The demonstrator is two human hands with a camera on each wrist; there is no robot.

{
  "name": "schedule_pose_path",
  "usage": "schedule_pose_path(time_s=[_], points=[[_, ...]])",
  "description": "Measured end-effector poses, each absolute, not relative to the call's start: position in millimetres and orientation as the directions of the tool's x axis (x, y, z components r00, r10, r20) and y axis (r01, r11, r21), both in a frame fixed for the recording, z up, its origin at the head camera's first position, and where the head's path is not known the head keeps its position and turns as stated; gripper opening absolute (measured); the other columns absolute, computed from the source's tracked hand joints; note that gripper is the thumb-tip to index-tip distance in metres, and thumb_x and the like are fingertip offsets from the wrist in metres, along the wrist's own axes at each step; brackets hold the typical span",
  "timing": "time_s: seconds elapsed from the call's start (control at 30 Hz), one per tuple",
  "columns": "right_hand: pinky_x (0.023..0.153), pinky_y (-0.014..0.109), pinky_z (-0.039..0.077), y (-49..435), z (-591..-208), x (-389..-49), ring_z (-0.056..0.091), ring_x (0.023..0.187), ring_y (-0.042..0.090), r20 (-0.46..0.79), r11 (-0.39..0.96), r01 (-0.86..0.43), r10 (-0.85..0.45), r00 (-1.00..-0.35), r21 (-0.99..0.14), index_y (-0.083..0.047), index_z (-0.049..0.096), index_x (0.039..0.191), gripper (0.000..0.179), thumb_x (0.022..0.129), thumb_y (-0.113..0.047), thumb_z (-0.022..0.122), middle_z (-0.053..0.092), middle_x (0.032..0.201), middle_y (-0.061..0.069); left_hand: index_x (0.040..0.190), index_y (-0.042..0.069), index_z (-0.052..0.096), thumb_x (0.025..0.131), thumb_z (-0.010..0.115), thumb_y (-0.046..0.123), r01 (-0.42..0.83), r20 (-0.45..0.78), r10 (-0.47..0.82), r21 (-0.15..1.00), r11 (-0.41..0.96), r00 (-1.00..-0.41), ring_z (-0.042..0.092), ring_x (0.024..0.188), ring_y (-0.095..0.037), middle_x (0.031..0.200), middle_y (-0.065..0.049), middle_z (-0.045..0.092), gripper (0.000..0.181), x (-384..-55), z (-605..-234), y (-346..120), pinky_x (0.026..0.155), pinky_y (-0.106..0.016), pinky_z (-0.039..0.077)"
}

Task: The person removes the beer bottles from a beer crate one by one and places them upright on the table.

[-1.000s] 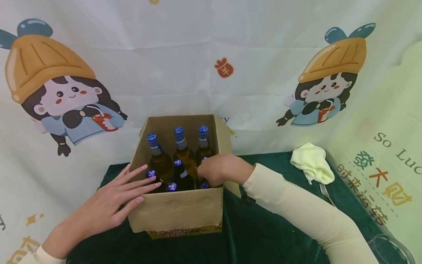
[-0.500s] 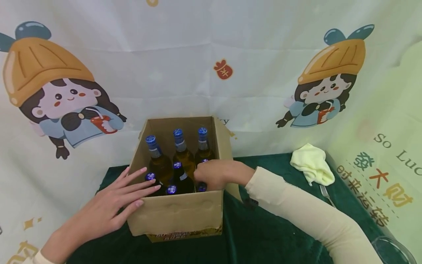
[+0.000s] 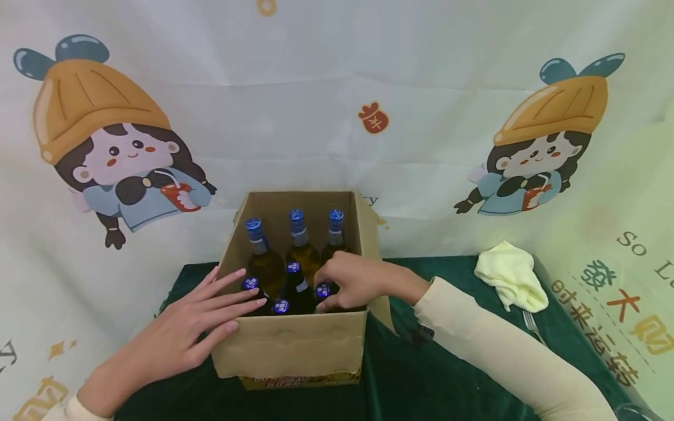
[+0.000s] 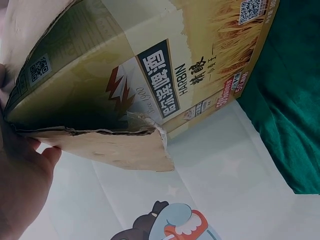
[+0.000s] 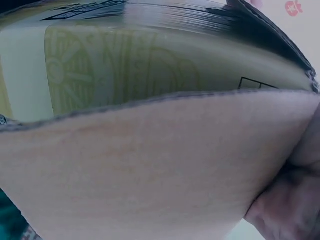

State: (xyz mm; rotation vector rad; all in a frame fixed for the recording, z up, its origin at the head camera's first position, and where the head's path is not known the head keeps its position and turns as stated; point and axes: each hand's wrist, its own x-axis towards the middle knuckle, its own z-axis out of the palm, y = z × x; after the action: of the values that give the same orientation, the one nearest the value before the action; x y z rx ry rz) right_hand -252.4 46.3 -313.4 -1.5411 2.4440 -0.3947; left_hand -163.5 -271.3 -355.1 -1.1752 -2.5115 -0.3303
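Observation:
A cardboard beer box stands upright with its top flaps spread. Several blue-capped beer bottles stand inside, their lower parts hidden by the front wall. My right hand reaches over the right wall, thumb and fingers curled round the neck of the front-right beer bottle, whose cap shows between them. My left hand lies with spread, fairly straight fingers across the front-left corner of the box, fingertips beside a bottle cap. In the left wrist view its thumb is at the folded-out flap.
A green cloth covers the table. Toward the right edge lie a crumpled pale yellow cloth and a fork; a clear rounded object shows at the bottom right corner. A printed backdrop hangs close behind the box.
My right hand has risen slightly and its thumb has come into sight around the front-right bottle's cap. That cap has shifted a little left and back. My left hand stays on the corner.

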Motion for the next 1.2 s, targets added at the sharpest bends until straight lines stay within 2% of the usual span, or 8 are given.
schedule_pose_path(time_s=[0.2,0.3,0.4,0.5,0.63,0.93,1.1,1.2], points=[[0.059,0.017,0.04,53.6,-316.5,-254.2,0.042,0.056,0.003,0.101,0.398,-0.777,-0.858,-0.503,-0.488,-0.007,0.075,0.107,0.022,0.095,-0.025,0.071,0.07,0.082,-0.001,0.148,0.033,0.051,0.099,0.062,0.017,0.768,0.375,0.694,0.084,0.635,-0.615,0.028,0.155,-0.018,0.147,0.003,0.058,0.054,-167.4,-354.6,-270.5,0.13,-0.028,-0.003],[0.067,0.016,0.05,56.4,-318.8,-252.8,0.058,0.066,0.0,0.15,0.4,-0.713,-0.806,-0.573,-0.576,-0.007,0.074,0.11,0.023,0.095,-0.023,0.071,0.075,0.092,0.0,0.149,0.033,0.05,0.099,0.062,0.017,0.764,0.361,0.693,0.097,0.638,-0.624,0.027,0.156,-0.018,0.148,0.004,0.057,0.053,-167.2,-355.7,-270.4,0.129,-0.027,-0.005],[0.08,0.02,0.058,59.1,-320.8,-249.3,0.071,0.082,0.003,0.185,0.381,-0.634,-0.743,-0.643,-0.673,-0.007,0.073,0.111,0.021,0.095,-0.021,0.071,0.076,0.097,0.003,0.149,0.034,0.05,0.099,0.062,0.018,0.762,0.355,0.692,0.102,0.64,-0.629,0.026,0.156,-0.018,0.149,0.004,0.056,0.054,-165.8,-357.3,-269.6,0.129,-0.025,-0.006],[0.083,0.024,0.061,61.1,-324.4,-246.1,0.074,0.089,0.01,0.211,0.328,-0.553,-0.684,-0.698,-0.766,-0.007,0.072,0.111,0.019,0.096,-0.018,0.07,0.076,0.099,0.006,0.149,0.034,0.05,0.099,0.062,0.018,0.763,0.353,0.694,0.102,0.638,-0.627,0.026,0.156,-0.017,0.149,0.004,0.056,0.054,-164.1,-358.5,-268.2,0.128,-0.025,-0.007],[0.08,0.026,0.061,63.4,-327.1,-241.8,0.075,0.091,0.015,0.254,0.243,-0.485,-0.614,-0.747,-0.84,-0.005,0.07,0.114,0.02,0.097,-0.014,0.068,0.074,0.106,0.011,0.149,0.034,0.05,0.099,0.062,0.018,0.763,0.357,0.693,0.099,0.639,-0.626,0.026,0.156,-0.017,0.15,0.003,0.056,0.054,-162.3,-357.9,-266.2,0.128,-0.025,-0.007],[0.093,0.031,0.06,66.4,-307.6,-237.4,0.074,0.107,0.025,0.411,0.058,-0.51,-0.518,-0.751,-0.858,-0.003,0.068,0.117,0.02,0.098,-0.008,0.064,0.075,0.115,0.014,0.148,0.03,0.052,0.097,0.064,0.014,0.785,0.418,0.695,0.077,0.615,-0.585,0.028,0.155,-0.018,0.149,0.005,0.057,0.054,-163.3,-354.7,-267.2,0.129,-0.027,-0.005],[0.098,0.034,0.058,62.1,-278.2,-242.0,0.072,0.11,0.029,0.499,-0.008,-0.555,-0.448,-0.742,-0.832,-0.001,0.067,0.118,0.021,0.098,-0.006,0.063,0.074,0.115,0.017,0.148,0.034,0.051,0.098,0.063,0.017,0.757,0.39,0.676,0.092,0.647,-0.625,0.026,0.156,-0.017,0.149,0.008,0.056,0.054,-163.7,-354.6,-270.1,0.129,-0.026,-0.006],[0.099,0.036,0.057,60.7,-260.0,-244.2,0.072,0.109,0.026,0.536,-0.051,-0.567,-0.404,-0.741,-0.822,0.001,0.067,0.119,0.021,0.099,-0.005,0.063,0.074,0.114,0.018,0.149,0.036,0.05,0.099,0.063,0.019,0.745,0.373,0.669,0.1,0.66,-0.643,0.025,0.156,-0.016,0.15,0.009,0.055,0.054,-163.6,-355.7,-271.1,0.128,-0.025,-0.008]])
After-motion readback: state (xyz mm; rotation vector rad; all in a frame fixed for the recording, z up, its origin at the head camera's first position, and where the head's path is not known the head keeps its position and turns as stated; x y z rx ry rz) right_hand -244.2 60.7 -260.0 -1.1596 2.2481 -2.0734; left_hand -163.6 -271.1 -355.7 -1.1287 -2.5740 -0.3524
